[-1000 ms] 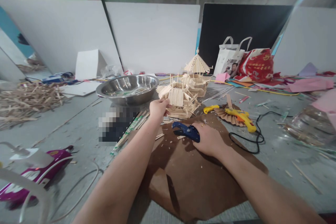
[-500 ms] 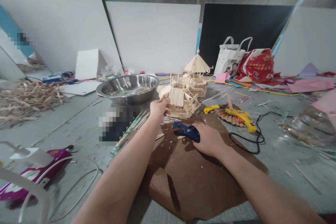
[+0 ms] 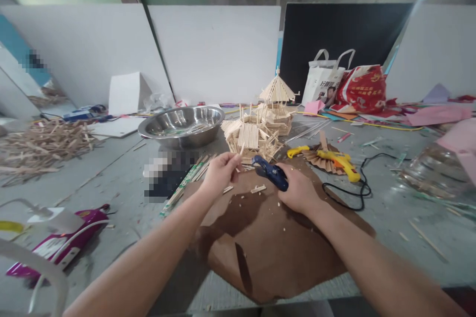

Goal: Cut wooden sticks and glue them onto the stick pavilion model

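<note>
My left hand (image 3: 219, 172) is pinched shut on a thin wooden stick (image 3: 241, 150), held just in front of the stick-built model house (image 3: 256, 133). My right hand (image 3: 297, 189) is closed round a blue cutter (image 3: 270, 172), lifted a little above the brown paper sheet (image 3: 267, 242). The cutter's tip points toward the stick in my left hand. Small wood offcuts (image 3: 258, 188) lie on the paper between my hands.
A steel bowl (image 3: 182, 125) sits behind my left hand. A yellow glue gun (image 3: 336, 159) with a black cord lies at the right. Chopsticks (image 3: 186, 183), a pile of sticks (image 3: 40, 143), a purple tool (image 3: 59, 242), bags (image 3: 345, 86) and coloured paper surround the work area.
My left hand has drawn back from the model with a stick in its fingers. My right hand has lifted the blue cutter off the paper and brought it toward the left hand.
</note>
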The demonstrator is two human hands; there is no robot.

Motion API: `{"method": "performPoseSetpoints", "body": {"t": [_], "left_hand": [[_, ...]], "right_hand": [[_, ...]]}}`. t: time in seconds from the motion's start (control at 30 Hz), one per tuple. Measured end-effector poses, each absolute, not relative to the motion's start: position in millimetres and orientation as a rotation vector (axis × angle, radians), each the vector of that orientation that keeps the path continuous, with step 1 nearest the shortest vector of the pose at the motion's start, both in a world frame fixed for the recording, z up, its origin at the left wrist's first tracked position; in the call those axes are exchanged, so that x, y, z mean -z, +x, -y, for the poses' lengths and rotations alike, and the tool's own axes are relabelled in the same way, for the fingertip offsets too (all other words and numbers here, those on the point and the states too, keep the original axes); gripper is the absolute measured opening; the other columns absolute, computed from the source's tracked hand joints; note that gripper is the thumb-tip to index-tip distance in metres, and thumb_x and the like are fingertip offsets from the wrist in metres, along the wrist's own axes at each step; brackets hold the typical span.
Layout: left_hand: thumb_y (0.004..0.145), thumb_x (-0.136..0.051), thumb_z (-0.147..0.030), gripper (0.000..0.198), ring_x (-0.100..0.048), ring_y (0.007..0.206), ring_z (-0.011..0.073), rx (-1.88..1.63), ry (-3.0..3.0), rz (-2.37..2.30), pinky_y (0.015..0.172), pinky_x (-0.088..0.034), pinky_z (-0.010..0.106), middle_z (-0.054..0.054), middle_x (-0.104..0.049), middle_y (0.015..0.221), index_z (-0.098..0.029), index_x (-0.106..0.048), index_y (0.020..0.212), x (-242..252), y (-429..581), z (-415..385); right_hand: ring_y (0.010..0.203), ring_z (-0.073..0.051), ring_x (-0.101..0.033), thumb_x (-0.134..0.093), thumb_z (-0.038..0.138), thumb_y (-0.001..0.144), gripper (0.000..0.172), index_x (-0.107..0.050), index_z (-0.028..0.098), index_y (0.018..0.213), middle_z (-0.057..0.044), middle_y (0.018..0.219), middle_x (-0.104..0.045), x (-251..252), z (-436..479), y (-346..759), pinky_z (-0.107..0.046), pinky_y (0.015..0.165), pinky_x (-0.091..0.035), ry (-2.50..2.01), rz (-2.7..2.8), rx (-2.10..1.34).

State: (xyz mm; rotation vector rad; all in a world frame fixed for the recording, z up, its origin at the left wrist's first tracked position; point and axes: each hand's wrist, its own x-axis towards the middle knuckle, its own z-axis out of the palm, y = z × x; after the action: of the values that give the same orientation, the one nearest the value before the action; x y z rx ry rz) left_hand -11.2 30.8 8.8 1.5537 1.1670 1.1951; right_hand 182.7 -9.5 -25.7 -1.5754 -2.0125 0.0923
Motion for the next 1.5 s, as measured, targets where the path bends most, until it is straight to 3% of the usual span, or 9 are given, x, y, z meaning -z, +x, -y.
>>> {"method": "performPoseSetpoints", "body": {"t": [0.13,0.6,0.83,1.5], "left_hand": [[0.071,-0.048,-0.038,0.025,-0.041,0.034,0.0032,-1.141,1.502,-1.027,0.036,-0.030,0.016,-0.003,-0.053,0.054,-0.015,-0.047,0.061,5,0,-2],[0.075,-0.042,-0.038,0.024,-0.044,0.036,0.0046,-1.062,1.639,-0.962,0.039,-0.033,0.017,-0.004,-0.049,0.051,-0.016,-0.045,0.067,18,15,15],[0.077,-0.039,-0.035,0.022,-0.045,0.037,0.0035,-1.034,1.665,-0.946,0.039,-0.033,0.017,-0.003,-0.052,0.063,-0.015,-0.044,0.071,20,16,16],[0.077,-0.039,-0.039,0.027,-0.046,0.039,0.0047,-0.973,1.750,-1.002,0.042,-0.035,0.017,-0.003,-0.051,0.054,-0.015,-0.044,0.064,24,12,13]], "right_hand": [[0.090,-0.019,-0.051,-0.045,0.028,0.067,0.042,-0.041,0.013,0.106,-0.010,0.099,-0.056,29,8,183,-0.029,0.078,-0.037,-1.451,1.884,-0.051],[0.085,-0.018,-0.052,-0.050,0.023,0.062,0.043,-0.042,0.017,0.104,-0.007,0.094,-0.057,25,17,179,-0.028,0.074,-0.038,-1.323,1.999,-0.070],[0.080,-0.019,-0.054,-0.051,0.022,0.061,0.043,-0.042,0.016,0.102,-0.007,0.091,-0.058,27,16,180,-0.028,0.070,-0.041,-1.267,1.988,-0.007],[0.079,-0.021,-0.056,-0.048,0.028,0.062,0.038,-0.045,0.016,0.098,-0.007,0.088,-0.060,29,14,181,-0.029,0.066,-0.040,-1.412,2.040,0.071]]}}
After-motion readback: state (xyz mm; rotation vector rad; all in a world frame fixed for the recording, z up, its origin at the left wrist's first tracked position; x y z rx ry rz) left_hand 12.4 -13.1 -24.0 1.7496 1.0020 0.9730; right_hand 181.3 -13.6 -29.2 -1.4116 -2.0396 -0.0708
